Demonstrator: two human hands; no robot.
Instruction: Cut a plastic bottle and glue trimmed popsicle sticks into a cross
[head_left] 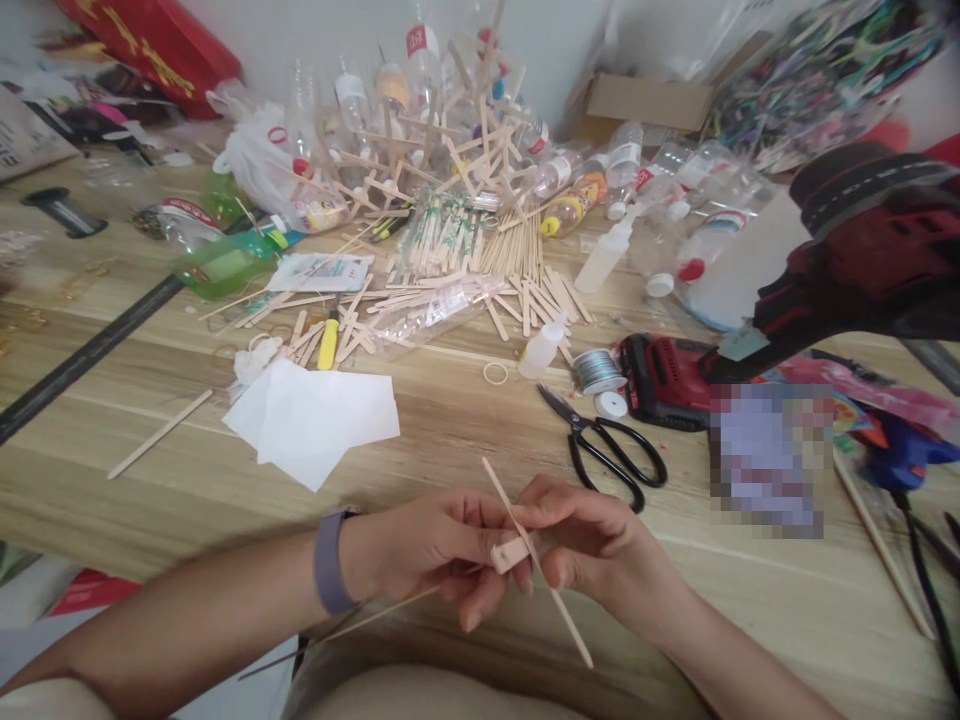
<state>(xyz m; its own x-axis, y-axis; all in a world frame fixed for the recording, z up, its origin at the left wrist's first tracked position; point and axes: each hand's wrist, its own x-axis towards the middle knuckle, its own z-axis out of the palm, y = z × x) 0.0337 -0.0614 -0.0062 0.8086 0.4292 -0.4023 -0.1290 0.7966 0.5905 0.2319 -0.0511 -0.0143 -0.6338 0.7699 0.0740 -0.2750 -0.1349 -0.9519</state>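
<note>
Both hands are together near the table's front edge. My left hand, a purple band on its wrist, is closed on a short pale wooden piece made of craft stick. A long thin stick runs from under the left fingers toward my lap. My right hand pinches a craft stick that lies slantwise across the short piece. Whether the two are joined cannot be seen. Black-handled scissors lie just beyond the right hand, blades pointing away to the left.
White paper sheets, a single craft stick and a yellow-handled screwdriver lie left of centre. Heaped craft sticks and plastic bottles crowd the back. A glue bottle, wire spool and red-black power tool stand right.
</note>
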